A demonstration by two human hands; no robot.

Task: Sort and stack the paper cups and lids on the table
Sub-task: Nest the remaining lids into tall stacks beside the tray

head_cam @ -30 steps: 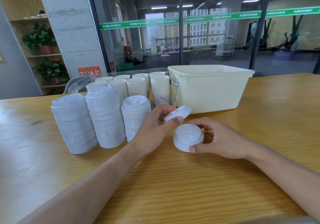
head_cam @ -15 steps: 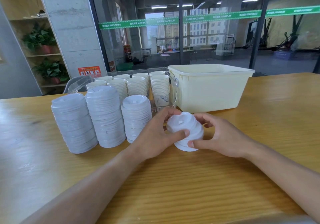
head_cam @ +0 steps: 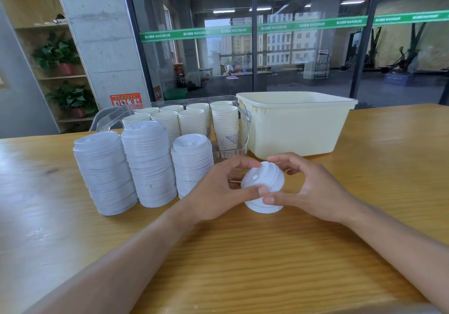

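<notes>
Centrally, left hand (head_cam: 216, 192) and right hand (head_cam: 308, 190) both gripped the small lid stack (head_cam: 263, 187), axis tilted up-left toward lid stacks (head_cam: 148, 165).

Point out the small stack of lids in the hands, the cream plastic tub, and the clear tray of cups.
small lid stack (head_cam: 266, 182), head view, ribbed side.
cream plastic tub (head_cam: 298, 129), head view, front wall.
clear tray (head_cam: 245, 119), head view, right handle.

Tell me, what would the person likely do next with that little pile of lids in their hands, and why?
Probably set the small pile of lids, gripped by the left hand and right hand, onto the shortest lid stack beside it. Three sorted stacks already stand there, and this one is lowest.
</notes>
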